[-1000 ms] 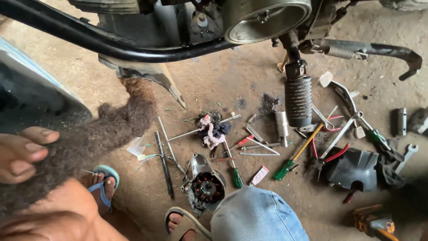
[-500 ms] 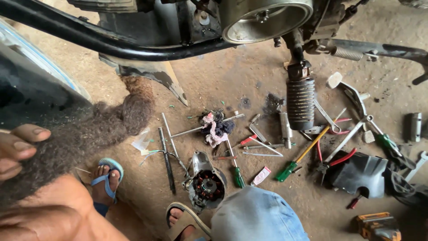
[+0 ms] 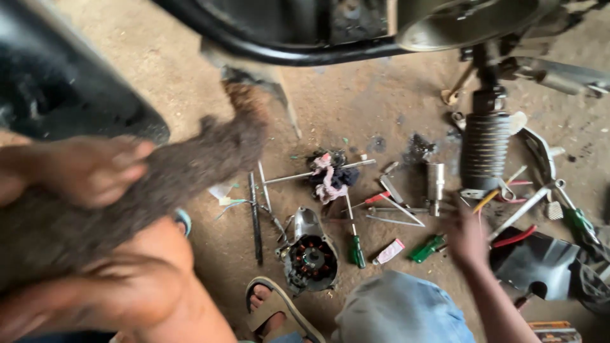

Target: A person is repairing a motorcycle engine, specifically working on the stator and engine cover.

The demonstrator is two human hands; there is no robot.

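Note:
My left hand lies at the left with its fingers curled on a brown fuzzy cloth that drapes over my bare leg. My right hand reaches from the lower right over tools scattered on the dirt floor; it is blurred and nothing shows in it. It hovers just right of a green-handled screwdriver and below a ribbed black footpeg. A round engine cover with copper coils lies on the ground between my legs.
A motorcycle's black frame crosses the top. On the floor lie long rods, a pink and dark rag, a pink tube, wrenches and a black plastic cover. My sandalled foot and jeans-covered knee are at the bottom.
My right hand has come into view and reached up over the tools. My left hand has shifted right onto the brown cloth, and the view has moved closer.

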